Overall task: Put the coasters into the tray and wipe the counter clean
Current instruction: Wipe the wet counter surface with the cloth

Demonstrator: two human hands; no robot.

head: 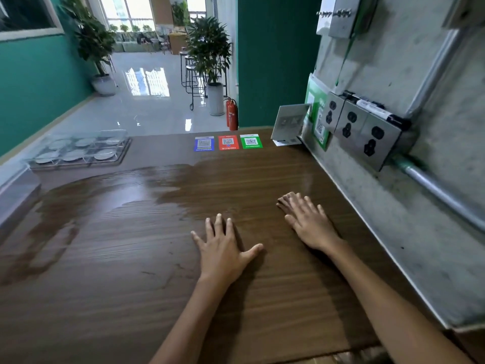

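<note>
So the clear tray (78, 149) sits at the far left corner of the counter (131, 298), long side running left-right, with the round coasters (72, 155) already in its compartments. It's well off to the left and ahead of both hands. Left hand (223, 248) is nearer to it. Right hand (309, 222) is by the wall. Both lie flat, fingers spread, empty. No cloth around, and wet streaks still show, so I'd guess wiping's basically finished.

Round pale coasters (74, 149) in clear tray (123, 151), far-left on wet-streaked counter (131, 258)
</note>
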